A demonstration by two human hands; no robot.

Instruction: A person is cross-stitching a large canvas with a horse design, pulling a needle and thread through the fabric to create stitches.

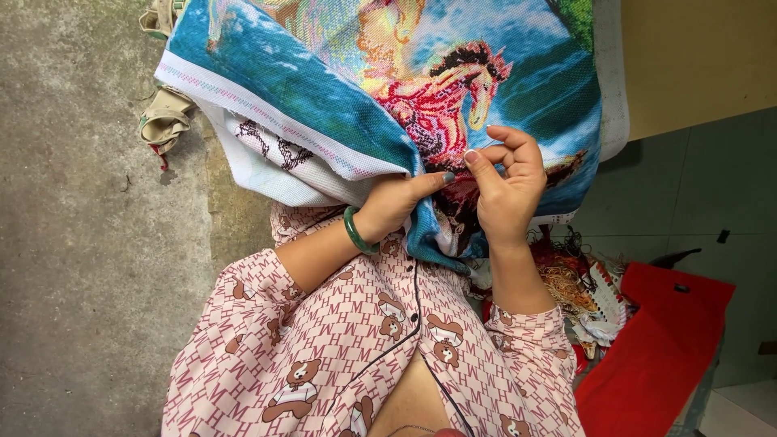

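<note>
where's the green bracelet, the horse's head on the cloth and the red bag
green bracelet (pixel 353 231), head view, on the band at the left wrist
horse's head (pixel 479 81), head view, on the stitched yellow face
red bag (pixel 660 348), head view, on its flat red side

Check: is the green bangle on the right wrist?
No, the green bangle sits on the wrist of the left hand, which grips the embroidered cloth; the wrist below the right hand is bare.
</note>
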